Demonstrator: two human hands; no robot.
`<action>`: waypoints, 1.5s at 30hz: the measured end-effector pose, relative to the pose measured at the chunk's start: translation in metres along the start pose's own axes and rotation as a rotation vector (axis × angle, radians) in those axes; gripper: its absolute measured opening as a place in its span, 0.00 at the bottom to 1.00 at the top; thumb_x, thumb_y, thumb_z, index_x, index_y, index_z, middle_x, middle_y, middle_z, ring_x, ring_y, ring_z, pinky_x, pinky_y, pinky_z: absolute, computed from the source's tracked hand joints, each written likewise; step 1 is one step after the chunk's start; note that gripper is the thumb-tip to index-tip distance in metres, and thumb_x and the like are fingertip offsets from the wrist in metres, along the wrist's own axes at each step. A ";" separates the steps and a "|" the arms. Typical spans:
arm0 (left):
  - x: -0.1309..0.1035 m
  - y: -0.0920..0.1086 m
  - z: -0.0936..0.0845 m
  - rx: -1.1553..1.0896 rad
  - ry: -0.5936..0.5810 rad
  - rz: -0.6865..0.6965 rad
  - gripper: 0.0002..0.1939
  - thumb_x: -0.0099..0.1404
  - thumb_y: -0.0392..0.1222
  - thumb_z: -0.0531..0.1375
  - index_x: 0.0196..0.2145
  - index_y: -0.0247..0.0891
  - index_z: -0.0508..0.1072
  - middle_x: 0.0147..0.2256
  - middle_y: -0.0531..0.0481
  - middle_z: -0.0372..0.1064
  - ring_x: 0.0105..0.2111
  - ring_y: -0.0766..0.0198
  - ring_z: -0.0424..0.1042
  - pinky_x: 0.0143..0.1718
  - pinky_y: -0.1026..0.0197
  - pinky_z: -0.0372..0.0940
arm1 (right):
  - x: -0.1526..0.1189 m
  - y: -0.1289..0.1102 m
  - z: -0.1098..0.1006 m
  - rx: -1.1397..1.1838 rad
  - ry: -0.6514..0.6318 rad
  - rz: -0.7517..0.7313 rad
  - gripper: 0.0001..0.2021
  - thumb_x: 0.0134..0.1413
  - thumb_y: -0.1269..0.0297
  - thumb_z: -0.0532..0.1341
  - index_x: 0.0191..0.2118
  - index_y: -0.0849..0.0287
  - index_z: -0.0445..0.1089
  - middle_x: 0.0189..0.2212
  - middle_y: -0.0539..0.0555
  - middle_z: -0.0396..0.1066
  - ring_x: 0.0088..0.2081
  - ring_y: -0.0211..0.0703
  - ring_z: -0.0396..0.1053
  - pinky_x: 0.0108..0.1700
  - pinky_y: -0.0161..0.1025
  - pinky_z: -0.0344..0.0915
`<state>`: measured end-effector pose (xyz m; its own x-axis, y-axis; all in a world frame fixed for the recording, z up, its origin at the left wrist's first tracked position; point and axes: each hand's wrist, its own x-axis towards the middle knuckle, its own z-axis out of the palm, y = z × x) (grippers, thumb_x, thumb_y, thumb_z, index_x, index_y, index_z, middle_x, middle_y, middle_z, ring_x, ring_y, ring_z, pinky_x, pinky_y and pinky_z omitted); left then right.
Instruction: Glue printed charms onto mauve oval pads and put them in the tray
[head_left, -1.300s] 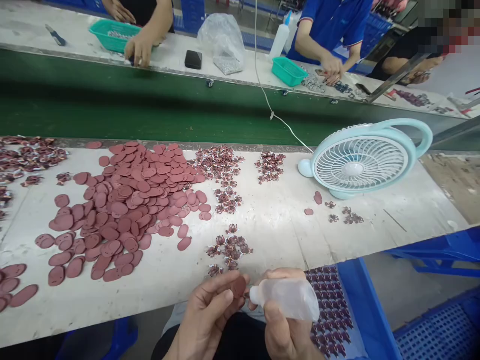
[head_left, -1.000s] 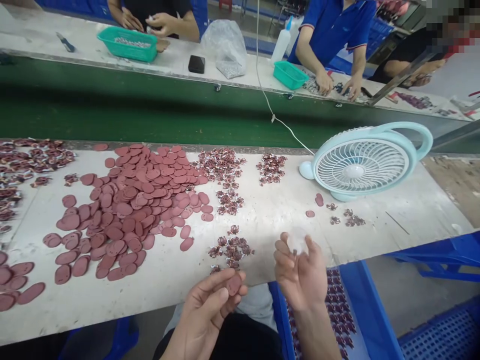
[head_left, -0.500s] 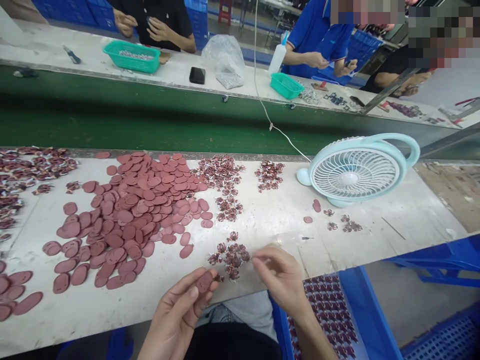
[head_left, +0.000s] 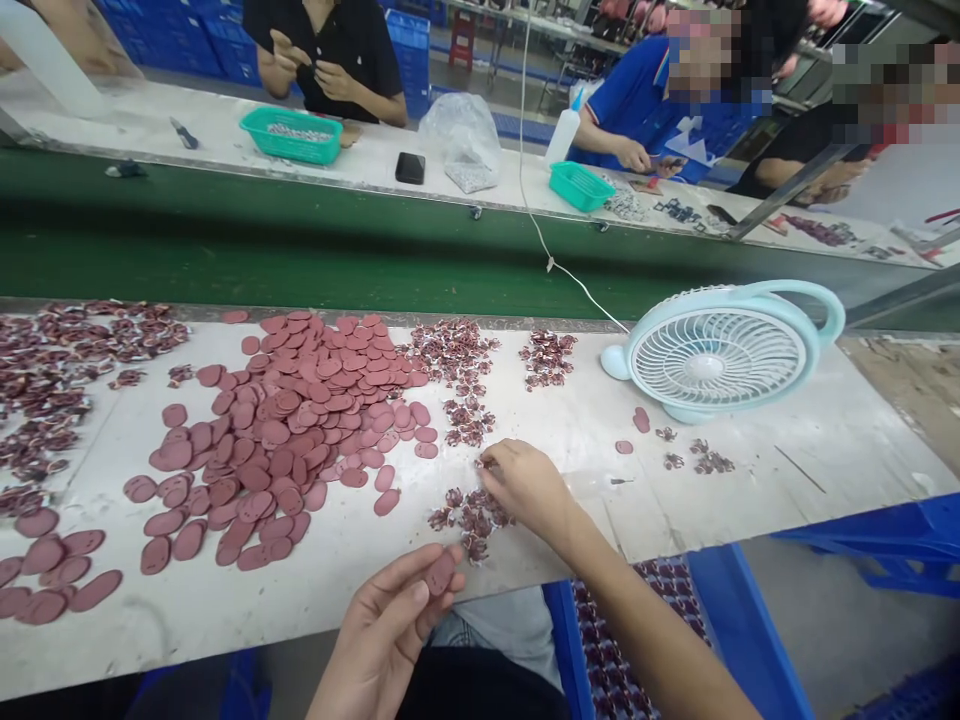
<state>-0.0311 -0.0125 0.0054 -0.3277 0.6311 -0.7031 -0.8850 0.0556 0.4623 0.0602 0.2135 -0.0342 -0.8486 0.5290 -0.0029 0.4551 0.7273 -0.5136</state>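
Observation:
My left hand (head_left: 397, 615) pinches a reddish-brown oval disc (head_left: 440, 574) with small holes between thumb and fingers, just over the table's front edge. My right hand (head_left: 525, 485) reaches over the small cluster of dark-red and white pieces (head_left: 474, 515). Its fingertips close at the cluster's far side on one small dark-red piece (head_left: 486, 463), mostly hidden by the fingers. Left of the hands spreads a large heap of oval discs (head_left: 285, 410). Beyond the right hand lie further small dark-red pieces (head_left: 454, 355).
A light-blue fan (head_left: 705, 368) stands on the right of the white table. Near it lie a needle-tipped tube (head_left: 619, 482) and a thin stick (head_left: 799, 469). A blue crate (head_left: 757, 630) holding rows of pieces is below, right. Co-workers sit across the green strip (head_left: 300, 255).
My right hand has moved forward and left, from beside the small cluster to its far side, and its fingers have closed there. My left hand still holds the disc. The view has shifted slightly.

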 end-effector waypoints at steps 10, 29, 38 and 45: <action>0.003 -0.012 0.003 0.129 -0.032 0.104 0.20 0.51 0.51 0.81 0.40 0.43 0.88 0.46 0.41 0.85 0.46 0.51 0.84 0.46 0.62 0.77 | -0.096 -0.066 -0.011 1.204 0.069 0.321 0.06 0.60 0.60 0.72 0.41 0.54 0.81 0.33 0.52 0.82 0.32 0.41 0.79 0.36 0.36 0.77; 0.018 -0.027 -0.012 0.327 -0.215 0.205 0.09 0.59 0.46 0.76 0.28 0.40 0.85 0.39 0.44 0.85 0.44 0.52 0.83 0.48 0.60 0.76 | -0.098 -0.069 -0.024 0.976 -0.010 0.263 0.08 0.61 0.66 0.70 0.45 0.53 0.85 0.34 0.54 0.83 0.33 0.42 0.80 0.37 0.35 0.77; 0.017 -0.033 -0.015 0.352 -0.220 0.244 0.06 0.61 0.45 0.75 0.30 0.42 0.87 0.43 0.42 0.86 0.45 0.51 0.83 0.51 0.57 0.76 | -0.101 -0.068 -0.019 1.084 0.017 0.311 0.05 0.59 0.62 0.73 0.40 0.56 0.84 0.33 0.55 0.82 0.34 0.43 0.79 0.37 0.36 0.77; 0.021 -0.033 -0.013 0.365 -0.175 0.271 0.07 0.61 0.46 0.75 0.29 0.42 0.86 0.45 0.41 0.85 0.47 0.47 0.83 0.51 0.55 0.77 | -0.105 -0.069 -0.010 1.103 0.118 0.297 0.04 0.59 0.63 0.72 0.40 0.53 0.84 0.34 0.54 0.81 0.34 0.42 0.79 0.36 0.36 0.76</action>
<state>-0.0129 -0.0116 -0.0316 -0.4418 0.7794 -0.4442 -0.5912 0.1195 0.7976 0.1205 0.1126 0.0100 -0.6903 0.6956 -0.1988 0.0994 -0.1810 -0.9784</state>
